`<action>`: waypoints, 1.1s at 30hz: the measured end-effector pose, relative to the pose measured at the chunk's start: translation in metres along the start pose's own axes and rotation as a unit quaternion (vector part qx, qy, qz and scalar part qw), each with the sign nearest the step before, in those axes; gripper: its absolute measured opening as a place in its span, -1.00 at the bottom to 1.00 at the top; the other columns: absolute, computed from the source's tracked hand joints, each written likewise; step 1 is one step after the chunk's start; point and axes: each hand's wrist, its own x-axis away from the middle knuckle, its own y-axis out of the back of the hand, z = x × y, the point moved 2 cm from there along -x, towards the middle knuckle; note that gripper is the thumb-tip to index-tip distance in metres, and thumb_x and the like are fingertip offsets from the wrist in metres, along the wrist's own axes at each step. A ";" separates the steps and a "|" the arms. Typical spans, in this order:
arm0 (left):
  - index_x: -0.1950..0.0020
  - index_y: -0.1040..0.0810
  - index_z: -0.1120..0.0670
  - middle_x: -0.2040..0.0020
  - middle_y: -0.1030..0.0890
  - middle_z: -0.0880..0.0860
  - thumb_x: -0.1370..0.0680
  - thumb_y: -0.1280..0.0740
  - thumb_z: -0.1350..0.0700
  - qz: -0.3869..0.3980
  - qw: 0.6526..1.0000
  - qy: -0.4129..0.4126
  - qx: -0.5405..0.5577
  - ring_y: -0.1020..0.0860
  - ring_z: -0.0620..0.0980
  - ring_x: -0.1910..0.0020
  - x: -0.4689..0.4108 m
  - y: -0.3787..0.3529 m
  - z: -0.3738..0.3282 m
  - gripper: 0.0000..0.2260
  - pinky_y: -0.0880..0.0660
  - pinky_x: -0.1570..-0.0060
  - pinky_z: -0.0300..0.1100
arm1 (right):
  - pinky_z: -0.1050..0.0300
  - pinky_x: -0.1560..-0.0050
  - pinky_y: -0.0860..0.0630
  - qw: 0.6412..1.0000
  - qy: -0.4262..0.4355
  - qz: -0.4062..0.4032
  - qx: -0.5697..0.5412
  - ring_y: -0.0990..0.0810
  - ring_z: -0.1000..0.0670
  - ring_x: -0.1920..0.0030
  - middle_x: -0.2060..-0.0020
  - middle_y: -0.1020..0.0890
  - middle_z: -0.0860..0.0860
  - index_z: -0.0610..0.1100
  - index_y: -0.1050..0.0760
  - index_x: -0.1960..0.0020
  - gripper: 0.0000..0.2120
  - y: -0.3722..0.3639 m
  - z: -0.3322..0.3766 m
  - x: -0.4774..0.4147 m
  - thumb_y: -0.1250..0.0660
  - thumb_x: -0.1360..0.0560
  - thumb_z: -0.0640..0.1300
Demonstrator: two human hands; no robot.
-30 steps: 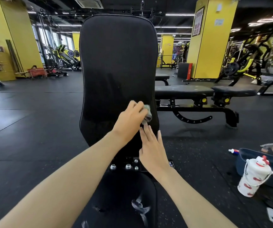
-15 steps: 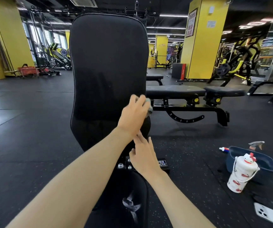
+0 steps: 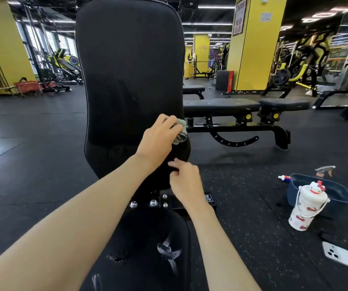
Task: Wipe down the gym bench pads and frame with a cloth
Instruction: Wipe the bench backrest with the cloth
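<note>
Grey-green cloth (image 3: 181, 134) sits bunched in my left hand (image 3: 158, 139) against the black back pad (image 3: 129, 76), centre frame — right hand (image 3: 186, 182) just below, fingers curled, grip unclear.

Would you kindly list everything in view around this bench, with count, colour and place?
back pad: one, black, upright at centre
seat pad: one, black, torn, bottom centre
cloth: one, grey-green, on the back pad's lower right edge
flat bench: one, black with yellow knobs, behind to the right
tub: one, dark blue, on the floor at right
water bottle: one, white with red print, in front of the tub
spray bottle: one, grey trigger, behind the tub
phone: one, white, floor at bottom right
basket: one, red, far left
left hand: one, grips the cloth
right hand: one, fingers bent, by the back pad's lower part
</note>
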 end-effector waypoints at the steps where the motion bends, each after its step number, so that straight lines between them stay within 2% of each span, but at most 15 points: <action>1: -0.04 -0.60 0.18 -0.02 -0.58 0.07 -0.27 -0.42 0.49 0.010 1.000 -0.007 0.009 -0.35 -0.01 -0.03 0.008 -0.003 -0.001 -0.60 -0.36 0.58 -0.23 | 0.01 0.04 -0.56 0.998 -0.039 -0.036 -0.017 -0.59 -0.15 0.02 -0.23 -0.57 -0.10 -0.14 -0.57 -0.24 -0.60 0.008 -0.001 -0.003 -0.12 -0.52 -0.35; 4: -0.08 -0.61 0.19 -0.09 -0.59 0.07 -0.23 -0.43 0.51 0.053 0.998 -0.034 0.010 -0.36 -0.03 -0.09 0.037 -0.009 -0.003 -0.53 -0.28 0.55 -0.28 | 0.12 0.12 -0.39 0.967 -0.185 -0.133 -0.117 -0.39 0.01 0.12 -0.09 -0.61 -0.10 -0.17 -0.61 -0.15 -0.65 0.022 -0.007 -0.005 -0.11 -0.54 -0.34; 8: -0.25 -0.53 0.13 -0.23 -0.49 0.06 -0.38 -0.34 0.45 0.172 0.984 -0.056 0.001 -0.35 0.01 -0.21 0.058 -0.014 -0.004 -0.53 -0.36 0.41 -0.22 | 0.13 -0.01 -0.32 0.940 -0.232 -0.105 -0.227 -0.37 0.01 -0.02 -0.13 -0.55 -0.09 -0.16 -0.45 -0.32 -0.62 0.011 -0.007 0.001 -0.09 -0.56 -0.35; 11: -0.08 -0.59 0.19 -0.03 -0.55 0.13 -0.29 -0.43 0.44 0.112 0.992 -0.064 0.004 -0.40 0.02 -0.03 0.040 0.000 -0.008 -0.61 -0.40 0.53 -0.23 | 0.14 -0.12 -0.40 0.939 -0.207 -0.027 -0.273 -0.46 0.01 -0.08 -0.09 -0.56 0.00 -0.05 -0.46 -0.22 -0.58 -0.003 -0.013 0.000 -0.08 -0.50 -0.40; 13: -0.06 -0.60 0.21 0.01 -0.56 0.14 -0.29 -0.43 0.44 0.050 0.998 -0.047 0.001 -0.37 0.01 -0.01 0.023 0.006 -0.010 -0.63 -0.33 0.54 -0.28 | 0.20 -0.14 -0.43 0.929 -0.196 0.001 -0.314 -0.49 0.04 -0.13 -0.26 -0.55 -0.03 -0.11 -0.46 -0.35 -0.51 -0.004 -0.017 -0.001 -0.07 -0.51 -0.41; 15: -0.05 -0.61 0.22 0.02 -0.57 0.12 -0.27 -0.45 0.45 0.036 0.997 -0.057 -0.025 -0.42 0.02 0.00 0.013 0.006 -0.017 -0.62 -0.26 0.50 -0.32 | 0.29 -0.10 -0.42 0.903 -0.205 0.019 -0.378 -0.46 0.04 -0.26 -0.30 -0.47 0.01 -0.18 -0.33 -0.45 -0.50 0.002 -0.021 0.003 -0.03 -0.57 -0.48; 17: -0.06 -0.61 0.21 0.01 -0.58 0.11 -0.23 -0.47 0.46 0.052 0.995 -0.072 -0.049 -0.46 0.04 0.00 0.014 -0.004 -0.021 -0.57 -0.26 0.49 -0.34 | 0.23 -0.24 -0.36 0.874 -0.203 0.032 -0.441 -0.35 -0.06 -0.42 -0.41 -0.39 -0.11 -0.26 -0.23 -0.49 -0.53 0.007 -0.024 0.005 0.00 -0.60 -0.48; 19: -0.09 -0.61 0.21 -0.03 -0.60 0.09 -0.21 -0.50 0.44 0.063 0.995 -0.063 -0.040 -0.42 0.01 -0.02 0.026 -0.012 -0.019 -0.53 -0.26 0.51 -0.35 | 0.03 -0.45 -0.21 0.856 -0.215 0.026 -0.470 -0.28 -0.10 -0.47 -0.47 -0.32 -0.14 -0.25 -0.18 -0.51 -0.56 0.004 -0.032 0.001 -0.01 -0.64 -0.39; 21: -0.13 -0.61 0.17 -0.05 -0.60 0.06 -0.19 -0.53 0.40 0.123 0.988 -0.090 -0.038 -0.50 0.00 -0.01 0.046 -0.017 -0.021 -0.48 -0.30 0.50 -0.36 | -0.08 -0.49 -0.15 0.857 -0.219 0.007 -0.466 -0.26 -0.10 -0.48 -0.48 -0.30 -0.12 -0.22 -0.15 -0.52 -0.56 0.000 -0.039 0.001 0.00 -0.65 -0.36; 23: -0.24 -0.55 0.10 -0.14 -0.55 0.01 -0.29 -0.49 0.36 0.215 0.968 -0.118 -0.045 -0.51 -0.02 -0.07 0.070 -0.027 -0.019 -0.47 -0.38 0.40 -0.35 | -0.12 -0.49 -0.17 0.824 -0.251 0.003 -0.509 -0.25 -0.18 -0.48 -0.46 -0.30 -0.21 -0.31 -0.16 -0.50 -0.54 -0.005 -0.038 0.002 -0.04 -0.60 -0.36; 24: -0.27 -0.53 0.07 -0.17 -0.52 0.01 -0.34 -0.44 0.36 0.238 0.966 -0.099 -0.028 -0.48 -0.02 -0.10 0.077 -0.029 -0.017 -0.48 -0.43 0.36 -0.33 | -0.12 -0.49 -0.17 0.795 -0.246 0.019 -0.555 -0.24 -0.23 -0.48 -0.44 -0.29 -0.29 -0.42 -0.18 -0.45 -0.52 -0.006 -0.034 0.006 -0.09 -0.56 -0.31; 26: -0.22 -0.57 0.10 -0.10 -0.53 0.06 -0.33 -0.44 0.41 0.187 0.981 -0.050 0.032 -0.51 0.00 -0.02 0.077 -0.027 -0.016 -0.51 -0.53 0.40 -0.21 | -0.10 -0.50 -0.16 0.798 -0.243 -0.007 -0.552 -0.22 -0.25 -0.48 -0.43 -0.29 -0.34 -0.48 -0.24 -0.39 -0.47 -0.004 -0.032 0.009 -0.15 -0.50 -0.20; 28: -0.15 -0.59 0.17 -0.04 -0.54 0.13 -0.31 -0.44 0.43 0.097 0.993 -0.020 0.066 -0.52 0.03 0.05 0.062 -0.021 -0.022 -0.57 -0.54 0.48 -0.15 | -0.03 -0.47 -0.15 0.806 -0.266 0.000 -0.529 -0.24 -0.15 -0.49 -0.46 -0.32 -0.19 -0.30 -0.26 -0.45 -0.59 -0.004 -0.036 0.007 -0.09 -0.63 -0.22; 30: -0.13 -0.60 0.22 -0.02 -0.56 0.16 -0.30 -0.44 0.44 0.033 0.998 -0.034 0.046 -0.45 0.00 0.02 0.038 -0.016 -0.033 -0.59 -0.53 0.45 -0.18 | -0.03 -0.48 -0.11 0.792 -0.273 0.010 -0.546 -0.28 -0.05 -0.48 -0.45 -0.36 -0.08 -0.20 -0.21 -0.50 -0.59 -0.007 -0.041 0.001 0.01 -0.66 -0.27; 33: -0.04 -0.62 0.22 0.07 -0.58 0.13 -0.17 -0.49 0.46 0.041 0.997 -0.070 -0.010 -0.51 0.04 0.09 0.016 -0.018 -0.043 -0.54 -0.44 0.42 -0.25 | -0.05 -0.49 -0.07 0.780 -0.281 0.007 -0.559 -0.28 -0.03 -0.47 -0.45 -0.37 -0.05 -0.18 -0.18 -0.52 -0.56 -0.009 -0.043 0.000 0.06 -0.66 -0.30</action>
